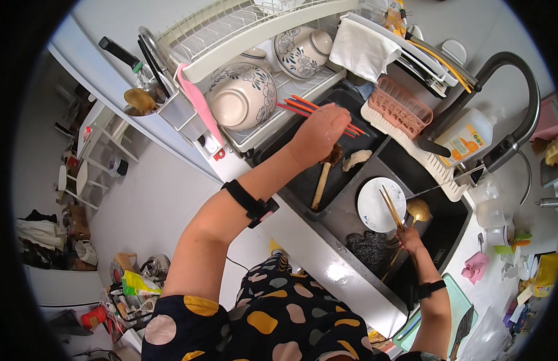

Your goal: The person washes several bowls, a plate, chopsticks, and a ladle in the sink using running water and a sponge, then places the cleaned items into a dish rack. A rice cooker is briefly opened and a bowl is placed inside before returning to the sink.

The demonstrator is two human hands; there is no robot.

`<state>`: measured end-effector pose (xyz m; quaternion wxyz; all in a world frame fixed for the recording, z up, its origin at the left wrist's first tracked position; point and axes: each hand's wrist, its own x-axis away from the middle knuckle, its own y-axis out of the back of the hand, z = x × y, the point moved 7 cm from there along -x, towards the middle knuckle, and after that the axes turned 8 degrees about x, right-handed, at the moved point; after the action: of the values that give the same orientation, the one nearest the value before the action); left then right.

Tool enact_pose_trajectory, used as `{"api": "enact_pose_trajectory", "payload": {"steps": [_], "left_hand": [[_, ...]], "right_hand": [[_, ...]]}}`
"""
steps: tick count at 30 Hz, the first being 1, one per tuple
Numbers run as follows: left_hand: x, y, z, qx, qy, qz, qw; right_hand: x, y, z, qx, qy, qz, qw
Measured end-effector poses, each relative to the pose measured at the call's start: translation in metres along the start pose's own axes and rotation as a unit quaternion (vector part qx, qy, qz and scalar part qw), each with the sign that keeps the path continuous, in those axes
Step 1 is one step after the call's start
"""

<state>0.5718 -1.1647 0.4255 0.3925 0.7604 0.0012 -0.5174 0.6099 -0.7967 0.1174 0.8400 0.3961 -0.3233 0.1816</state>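
My left hand (pixel 322 133) is closed around a bundle of coloured chopsticks (pixel 297 107), red, orange and dark, above the left basin of a black sink (pixel 301 212). Below it lie a wooden-handled brush (pixel 322 186) and a pale sponge-like piece (pixel 356 159). Over the right basin, my right hand (pixel 409 238) grips wooden chopsticks (pixel 389 204), whose tips lie over a white plate (pixel 373 212). A gold-coloured ladle (pixel 418 210) is beside that hand; whether the hand also holds it I cannot tell. Dark steel-wool-like mesh (pixel 368 248) lies to the hand's left.
A dish rack (pixel 279 97) with patterned bowls (pixel 243 94) stands behind the left basin. A cutlery holder (pixel 180 115) hangs at its left end. Behind the sink are a pink basket (pixel 398 106), a black faucet (pixel 515 58) and a detergent bottle (pixel 468 135). A green cutting board (pixel 457 298) lies at right.
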Motion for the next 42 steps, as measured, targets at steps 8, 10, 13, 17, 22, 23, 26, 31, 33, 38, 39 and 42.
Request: {"api": "enact_pose_trajectory", "payload": {"steps": [8, 10, 13, 17, 22, 23, 26, 31, 33, 38, 39, 42], "left_hand": [[0.002, 0.002, 0.022, -0.007, 0.001, 0.015, 1.000], [0.011, -0.002, 0.037, -0.013, 0.033, 0.018, 0.999], [0.028, -0.004, 0.059, -0.012, 0.081, 0.017, 0.996], [0.047, 0.000, 0.090, 0.012, 0.151, 0.014, 0.988], [0.057, -0.004, 0.109, -0.020, 0.205, 0.059, 0.977], [0.057, -0.005, 0.113, -0.034, 0.226, 0.067, 0.971], [0.055, -0.011, 0.119, -0.068, 0.279, 0.127, 0.949], [0.031, -0.009, 0.089, -0.161, 0.299, 0.178, 0.924], [0.020, -0.015, 0.062, -0.171, 0.304, 0.229, 0.909], [-0.026, -0.054, -0.046, -0.032, 0.057, 0.145, 0.987], [-0.027, -0.070, -0.060, 0.020, 0.045, 0.135, 0.990], [-0.011, -0.143, -0.078, 0.179, 0.133, 0.213, 0.951]], "right_hand": [[-0.004, 0.002, -0.004, 0.025, -0.008, 0.000, 1.000], [-0.003, 0.003, -0.006, 0.023, -0.013, -0.001, 1.000], [-0.001, 0.003, -0.009, 0.023, -0.020, -0.001, 1.000], [0.002, 0.002, -0.013, 0.016, -0.025, -0.002, 1.000], [0.004, -0.002, -0.013, 0.005, -0.012, -0.001, 1.000], [0.003, -0.003, -0.012, -0.005, -0.016, 0.004, 1.000], [0.004, -0.008, -0.008, -0.021, -0.005, 0.014, 1.000], [0.002, -0.007, -0.004, -0.022, 0.005, 0.004, 1.000], [0.003, -0.004, -0.002, -0.014, 0.020, -0.008, 1.000], [0.008, -0.002, -0.006, -0.108, -0.016, -0.020, 0.994], [0.012, -0.002, -0.002, -0.153, 0.000, -0.008, 0.988], [0.027, 0.005, 0.003, -0.231, -0.005, -0.002, 0.973]]}}
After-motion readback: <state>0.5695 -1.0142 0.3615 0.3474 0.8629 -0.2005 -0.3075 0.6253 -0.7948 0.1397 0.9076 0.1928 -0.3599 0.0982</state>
